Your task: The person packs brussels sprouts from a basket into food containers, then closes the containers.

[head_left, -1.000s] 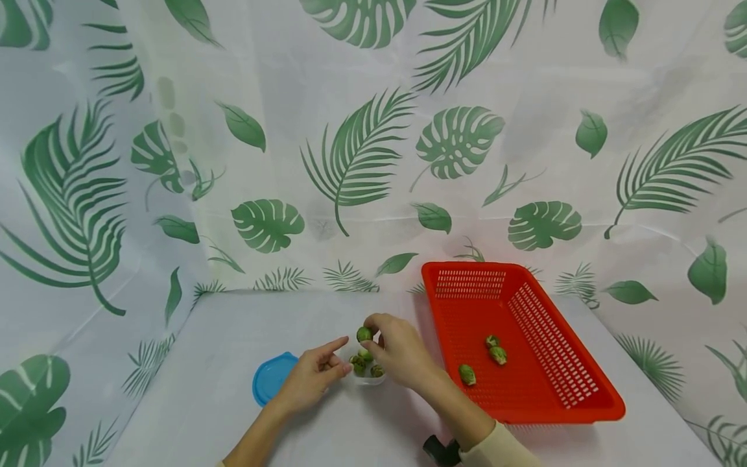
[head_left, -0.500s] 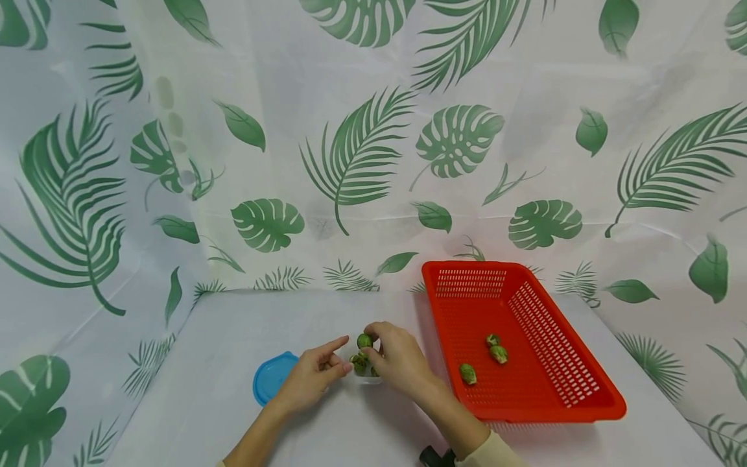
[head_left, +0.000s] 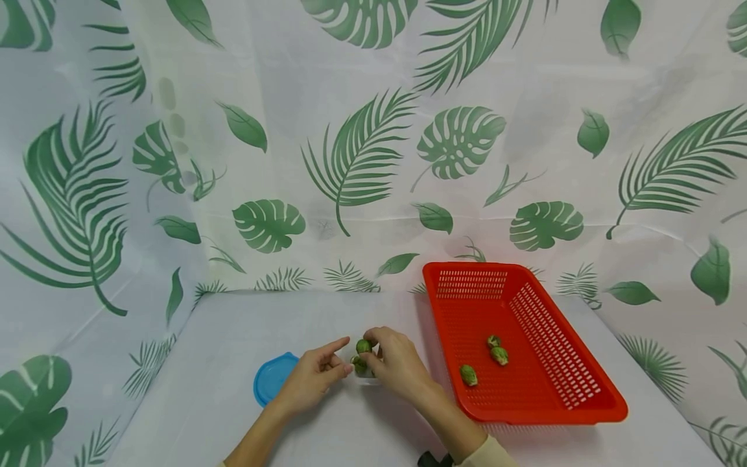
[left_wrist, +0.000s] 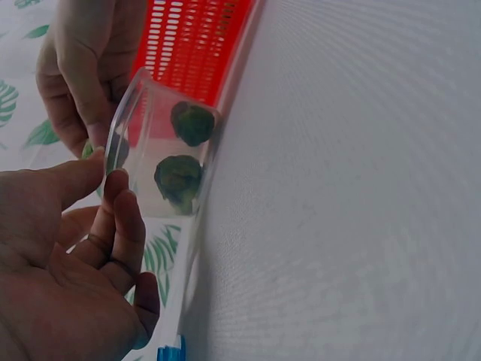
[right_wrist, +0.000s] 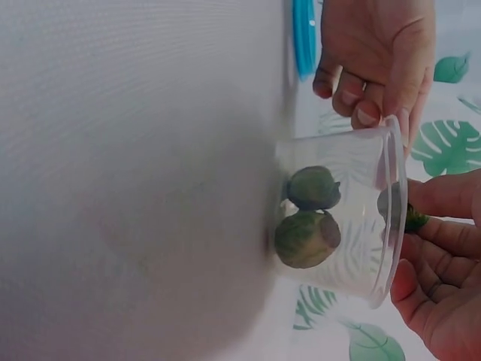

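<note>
A right hand pinches a sprout between thumb and fingertips, just above the rim of a clear cup on the bench. The left hand, beside it, steadies the cup with lightly curled fingers touching its rim. Two sprouts lie inside the cup. To the right of the right hand, three sprouts sit in a red basket. Judging by this, the sorting looks partway done. A blue lid lies just left of the left hand.
</note>
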Action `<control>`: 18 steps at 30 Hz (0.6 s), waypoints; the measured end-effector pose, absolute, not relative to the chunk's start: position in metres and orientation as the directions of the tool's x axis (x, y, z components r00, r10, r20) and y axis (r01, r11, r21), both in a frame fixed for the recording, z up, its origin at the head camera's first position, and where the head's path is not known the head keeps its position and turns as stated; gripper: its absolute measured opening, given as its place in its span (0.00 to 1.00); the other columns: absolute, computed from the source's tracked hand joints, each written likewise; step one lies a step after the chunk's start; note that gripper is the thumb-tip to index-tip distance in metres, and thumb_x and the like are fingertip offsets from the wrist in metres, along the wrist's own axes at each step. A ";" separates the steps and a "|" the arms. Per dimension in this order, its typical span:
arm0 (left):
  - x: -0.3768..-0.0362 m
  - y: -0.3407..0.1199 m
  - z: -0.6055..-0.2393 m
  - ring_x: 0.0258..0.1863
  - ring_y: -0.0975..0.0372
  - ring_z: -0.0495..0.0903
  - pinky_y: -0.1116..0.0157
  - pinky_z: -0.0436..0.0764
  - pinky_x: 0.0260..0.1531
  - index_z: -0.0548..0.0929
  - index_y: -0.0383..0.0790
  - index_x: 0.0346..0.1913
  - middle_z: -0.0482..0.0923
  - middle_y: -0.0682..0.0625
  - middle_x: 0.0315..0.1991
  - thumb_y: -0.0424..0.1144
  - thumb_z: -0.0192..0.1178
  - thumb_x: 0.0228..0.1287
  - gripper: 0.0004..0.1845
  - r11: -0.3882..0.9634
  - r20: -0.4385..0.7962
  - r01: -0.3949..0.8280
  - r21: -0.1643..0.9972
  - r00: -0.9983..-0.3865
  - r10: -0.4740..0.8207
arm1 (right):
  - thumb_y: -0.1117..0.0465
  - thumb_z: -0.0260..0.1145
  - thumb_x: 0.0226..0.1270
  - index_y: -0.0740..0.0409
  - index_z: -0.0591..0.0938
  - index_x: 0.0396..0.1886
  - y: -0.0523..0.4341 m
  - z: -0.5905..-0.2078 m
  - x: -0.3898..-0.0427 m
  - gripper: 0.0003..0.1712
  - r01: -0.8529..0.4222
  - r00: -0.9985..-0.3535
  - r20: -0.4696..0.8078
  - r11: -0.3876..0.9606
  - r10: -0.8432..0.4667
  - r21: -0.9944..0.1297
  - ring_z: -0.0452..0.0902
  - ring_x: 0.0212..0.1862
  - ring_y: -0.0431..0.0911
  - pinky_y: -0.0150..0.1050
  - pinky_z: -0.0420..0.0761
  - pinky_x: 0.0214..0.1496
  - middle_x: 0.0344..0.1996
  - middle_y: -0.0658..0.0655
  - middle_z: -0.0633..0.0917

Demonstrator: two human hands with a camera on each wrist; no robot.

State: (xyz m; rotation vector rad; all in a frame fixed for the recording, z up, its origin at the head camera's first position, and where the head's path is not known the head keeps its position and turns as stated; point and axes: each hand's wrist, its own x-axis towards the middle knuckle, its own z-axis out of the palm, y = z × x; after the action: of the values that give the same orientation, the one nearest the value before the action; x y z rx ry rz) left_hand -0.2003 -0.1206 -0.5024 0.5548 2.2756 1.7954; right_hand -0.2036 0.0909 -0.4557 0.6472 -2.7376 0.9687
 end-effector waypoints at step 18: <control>-0.201 -0.120 -0.502 0.24 0.69 0.70 0.73 0.71 0.25 0.67 0.33 0.77 0.83 0.38 0.36 0.39 0.65 0.74 0.34 0.196 0.086 0.177 0.965 -0.912 0.401 | 0.67 0.79 0.60 0.62 0.91 0.43 0.095 -0.466 -0.206 0.11 -0.483 -0.874 0.324 0.713 -0.362 -0.508 0.84 0.42 0.53 0.45 0.82 0.46 0.37 0.55 0.88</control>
State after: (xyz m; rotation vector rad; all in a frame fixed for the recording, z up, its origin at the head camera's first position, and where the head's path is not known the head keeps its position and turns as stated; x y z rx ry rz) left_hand -0.2008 -0.1204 -0.5024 0.5585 2.2794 1.7977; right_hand -0.2057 0.0946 -0.4662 0.6788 -2.7184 0.8902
